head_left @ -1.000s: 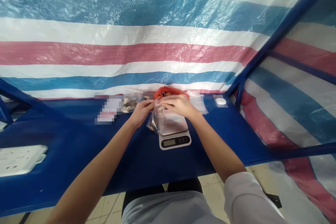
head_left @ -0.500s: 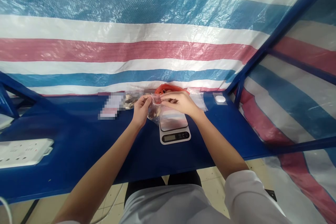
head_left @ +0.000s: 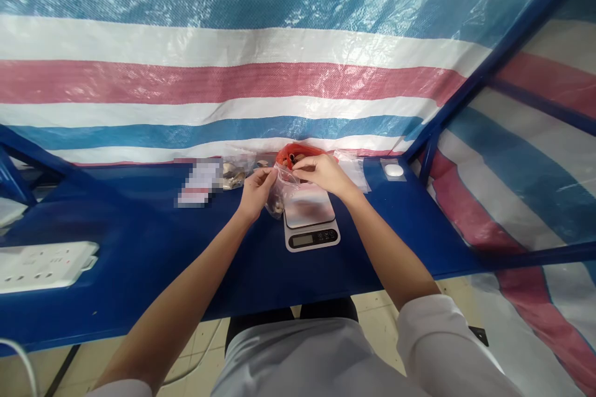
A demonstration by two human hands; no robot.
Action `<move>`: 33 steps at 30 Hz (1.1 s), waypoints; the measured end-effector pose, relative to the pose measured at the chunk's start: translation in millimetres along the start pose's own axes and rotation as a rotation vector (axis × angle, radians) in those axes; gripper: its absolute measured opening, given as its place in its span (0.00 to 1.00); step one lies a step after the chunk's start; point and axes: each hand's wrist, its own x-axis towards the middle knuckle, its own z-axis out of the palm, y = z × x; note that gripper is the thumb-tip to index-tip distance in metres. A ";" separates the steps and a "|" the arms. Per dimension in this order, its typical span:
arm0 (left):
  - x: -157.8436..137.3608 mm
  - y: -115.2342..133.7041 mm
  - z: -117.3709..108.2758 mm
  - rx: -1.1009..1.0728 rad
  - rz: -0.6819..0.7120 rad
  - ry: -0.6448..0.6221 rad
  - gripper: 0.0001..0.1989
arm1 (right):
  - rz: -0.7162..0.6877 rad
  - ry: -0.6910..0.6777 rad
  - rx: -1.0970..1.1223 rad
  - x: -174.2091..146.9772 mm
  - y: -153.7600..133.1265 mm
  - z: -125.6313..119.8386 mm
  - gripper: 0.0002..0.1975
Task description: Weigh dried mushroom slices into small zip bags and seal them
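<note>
The left hand's (head_left: 258,190) grip was clamped on the upper edge of the clear bag (head_left: 274,193) — presumably to keep its mouth raised; the bag was at about ten o'clock from the scale (head_left: 310,209), pieces (head_left: 278,206) gathered low inside it; the right hand (head_left: 321,172) was beside the mouth, fingertips close together — whether they pinched the bag could not be told; the red bag (head_left: 313,150) lay at twelve o'clock on the bench (head_left: 186,254), probably for easy reach.

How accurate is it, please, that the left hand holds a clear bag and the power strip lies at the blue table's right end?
Wrong end: the head view shows the power strip at the left; the left hand does hold the clear bag.
</note>
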 end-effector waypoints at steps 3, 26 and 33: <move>3.1 5.2 3.6 0.057 0.003 0.012 0.21 | -0.030 0.049 0.064 -5.3 -2.5 -5.4 0.08; -38.6 -27.6 -9.5 0.737 0.441 -0.206 0.22 | 0.363 0.168 0.531 -67.1 80.0 -21.1 0.20; -36.4 -28.6 -5.7 0.787 0.426 -0.278 0.25 | 0.410 0.174 0.517 -75.0 93.7 -18.2 0.22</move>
